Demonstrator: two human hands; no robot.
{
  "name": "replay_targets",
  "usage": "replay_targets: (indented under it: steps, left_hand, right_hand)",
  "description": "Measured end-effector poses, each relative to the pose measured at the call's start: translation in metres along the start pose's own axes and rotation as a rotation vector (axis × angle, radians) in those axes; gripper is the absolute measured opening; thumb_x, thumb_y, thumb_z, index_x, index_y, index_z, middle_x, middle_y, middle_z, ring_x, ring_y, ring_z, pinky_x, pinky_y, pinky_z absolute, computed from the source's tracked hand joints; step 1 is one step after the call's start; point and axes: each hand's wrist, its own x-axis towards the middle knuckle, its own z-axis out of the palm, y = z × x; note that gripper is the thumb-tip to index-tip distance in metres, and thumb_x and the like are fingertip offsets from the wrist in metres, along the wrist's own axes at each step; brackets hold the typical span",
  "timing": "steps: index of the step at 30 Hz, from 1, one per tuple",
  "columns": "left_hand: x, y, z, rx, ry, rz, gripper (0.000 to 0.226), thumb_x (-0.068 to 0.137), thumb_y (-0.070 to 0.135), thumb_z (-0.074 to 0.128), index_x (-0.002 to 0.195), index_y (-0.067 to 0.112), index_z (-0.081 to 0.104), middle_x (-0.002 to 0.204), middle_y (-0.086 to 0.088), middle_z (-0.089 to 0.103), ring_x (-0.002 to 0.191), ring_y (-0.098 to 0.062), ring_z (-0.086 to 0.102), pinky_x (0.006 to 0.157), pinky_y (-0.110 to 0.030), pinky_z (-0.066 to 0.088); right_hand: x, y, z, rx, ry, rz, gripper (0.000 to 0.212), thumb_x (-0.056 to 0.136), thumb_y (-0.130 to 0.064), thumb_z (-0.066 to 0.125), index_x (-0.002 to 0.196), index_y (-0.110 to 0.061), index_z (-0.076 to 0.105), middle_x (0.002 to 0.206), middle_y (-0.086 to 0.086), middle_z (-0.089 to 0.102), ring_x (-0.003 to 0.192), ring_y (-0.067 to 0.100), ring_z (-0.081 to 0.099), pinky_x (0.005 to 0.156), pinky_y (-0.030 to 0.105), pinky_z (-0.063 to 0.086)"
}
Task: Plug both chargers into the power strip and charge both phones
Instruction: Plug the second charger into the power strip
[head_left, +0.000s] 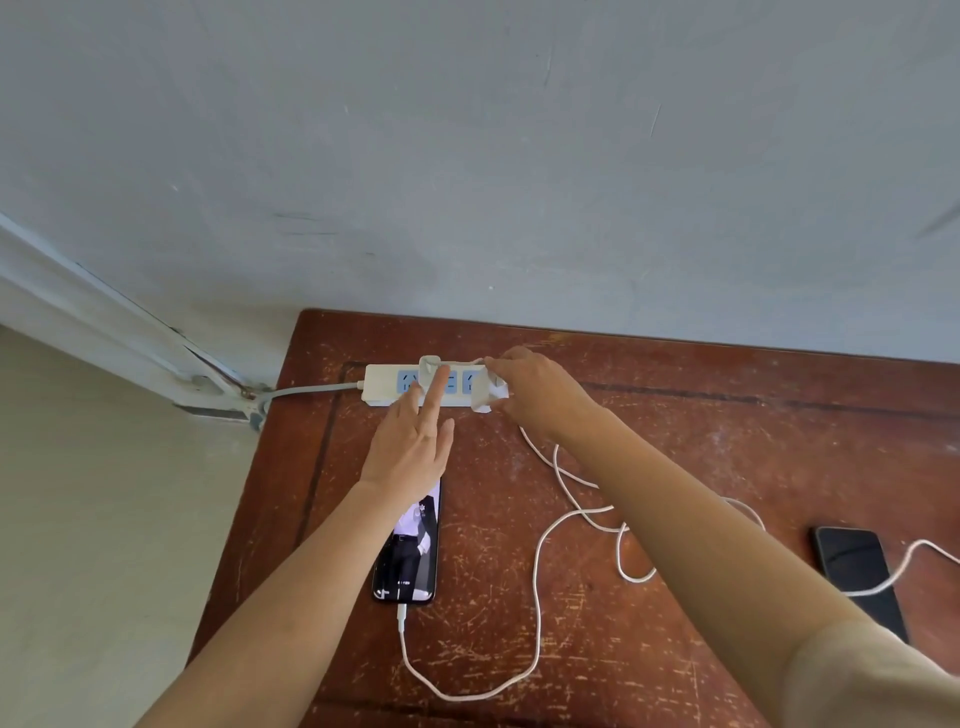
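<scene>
A white power strip (382, 385) with blue sockets lies at the back of the wooden table. One white charger (429, 365) sits plugged in near its middle. My left hand (415, 441) rests flat with fingers spread, two fingertips pressing on the strip. My right hand (540, 389) grips a second white charger (485, 397) at the strip's right end. A lit phone (410, 551) lies under my left wrist with a white cable (467, 693) in its bottom port. A dark phone (857, 571) lies at the right with a cable (904, 566) across it.
The worn red-brown table (675, 441) stands against a pale blue wall (467, 156). The strip's grey cord (306, 389) runs left off the table toward a wall fitting. Loose white cable loops (587, 514) lie under my right forearm.
</scene>
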Motion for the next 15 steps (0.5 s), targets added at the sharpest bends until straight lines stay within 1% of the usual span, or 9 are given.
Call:
replay_targets:
  steps: [1, 3, 5, 6, 8, 10, 11, 13, 15]
  left_hand:
    - [0.002, -0.001, 0.0, -0.024, 0.031, -0.009, 0.073, 0.101, 0.025, 0.054, 0.154, 0.027, 0.003, 0.135, -0.027, 0.053, 0.104, -0.034, 0.064, 0.075, -0.041, 0.062]
    - [0.005, -0.002, 0.0, -0.116, 0.119, -0.044, 0.064, 0.1, 0.023, 0.055, 0.15, 0.015, 0.017, 0.129, -0.025, 0.058, 0.094, -0.032, 0.07, 0.063, -0.033, 0.061]
    - [0.009, 0.0, -0.002, -0.263, 0.186, -0.173, 0.055, 0.101, 0.038, 0.049, 0.142, 0.009, 0.025, 0.128, -0.02, 0.062, 0.092, -0.032, 0.073, 0.061, -0.036, 0.063]
    - [0.012, 0.002, -0.004, -0.35, 0.196, -0.253, 0.058, 0.1, 0.048, 0.044, 0.139, 0.012, 0.024, 0.134, -0.018, 0.06, 0.099, -0.032, 0.072, 0.066, -0.04, 0.064]
    - [0.022, 0.002, -0.005, -0.517, 0.183, -0.349, 0.066, 0.094, 0.062, 0.04, 0.143, 0.021, 0.02, 0.151, -0.013, 0.047, 0.123, -0.026, 0.062, 0.086, -0.041, 0.061]
    - [0.034, 0.001, -0.007, -0.574, 0.117, -0.32, 0.07, 0.094, 0.064, 0.042, 0.151, 0.029, 0.022, 0.16, -0.007, 0.037, 0.138, -0.019, 0.046, 0.102, -0.037, 0.052]
    - [0.04, 0.0, -0.007, -0.529, 0.071, -0.286, 0.067, 0.095, 0.063, 0.041, 0.151, 0.029, 0.031, 0.16, -0.005, 0.038, 0.142, -0.019, 0.042, 0.107, -0.038, 0.047]
    - [0.051, -0.001, -0.006, -0.416, 0.031, -0.258, 0.057, 0.097, 0.059, 0.042, 0.14, 0.023, 0.054, 0.154, -0.007, 0.048, 0.143, -0.024, 0.043, 0.109, -0.043, 0.043]
    - [0.063, -0.001, -0.006, -0.371, 0.06, -0.291, 0.047, 0.101, 0.052, 0.046, 0.124, 0.017, 0.067, 0.142, -0.011, 0.06, 0.134, -0.029, 0.053, 0.106, -0.048, 0.047]
  right_hand:
    - [0.001, -0.001, 0.0, 0.007, 0.003, -0.003, 0.059, 0.088, -0.024, 0.073, 0.142, -0.011, 0.052, 0.131, 0.013, 0.061, 0.113, 0.032, 0.061, 0.095, 0.043, 0.052]
    - [0.003, -0.003, 0.001, 0.016, 0.006, -0.01, 0.061, 0.085, -0.028, 0.077, 0.139, -0.01, 0.054, 0.131, 0.012, 0.063, 0.116, 0.031, 0.06, 0.098, 0.043, 0.049]
    - [0.004, -0.003, 0.002, 0.03, 0.009, -0.019, 0.059, 0.083, -0.028, 0.079, 0.136, -0.011, 0.058, 0.131, 0.011, 0.065, 0.116, 0.029, 0.061, 0.098, 0.042, 0.049]
    - [0.004, -0.003, 0.003, 0.049, 0.015, -0.021, 0.059, 0.082, -0.027, 0.08, 0.134, -0.011, 0.059, 0.13, 0.01, 0.066, 0.115, 0.028, 0.062, 0.098, 0.041, 0.049]
    - [0.004, 0.0, 0.003, 0.094, 0.036, -0.013, 0.057, 0.08, -0.025, 0.082, 0.132, -0.011, 0.062, 0.129, 0.01, 0.067, 0.112, 0.027, 0.063, 0.096, 0.038, 0.05]
    - [0.004, 0.003, 0.002, 0.137, 0.055, 0.005, 0.058, 0.08, -0.025, 0.083, 0.133, -0.011, 0.063, 0.129, 0.008, 0.067, 0.111, 0.025, 0.064, 0.095, 0.035, 0.05]
    - [0.004, 0.005, 0.002, 0.165, 0.064, 0.015, 0.057, 0.079, -0.024, 0.083, 0.132, -0.011, 0.064, 0.128, 0.008, 0.068, 0.11, 0.025, 0.064, 0.094, 0.035, 0.05]
    - [0.004, 0.007, 0.004, 0.213, 0.081, 0.028, 0.055, 0.077, -0.021, 0.085, 0.128, -0.011, 0.067, 0.124, 0.007, 0.071, 0.106, 0.023, 0.067, 0.092, 0.034, 0.053]
    - [0.004, 0.008, 0.005, 0.215, 0.083, 0.025, 0.056, 0.075, -0.022, 0.087, 0.127, -0.011, 0.068, 0.124, 0.007, 0.072, 0.107, 0.023, 0.068, 0.091, 0.031, 0.053]
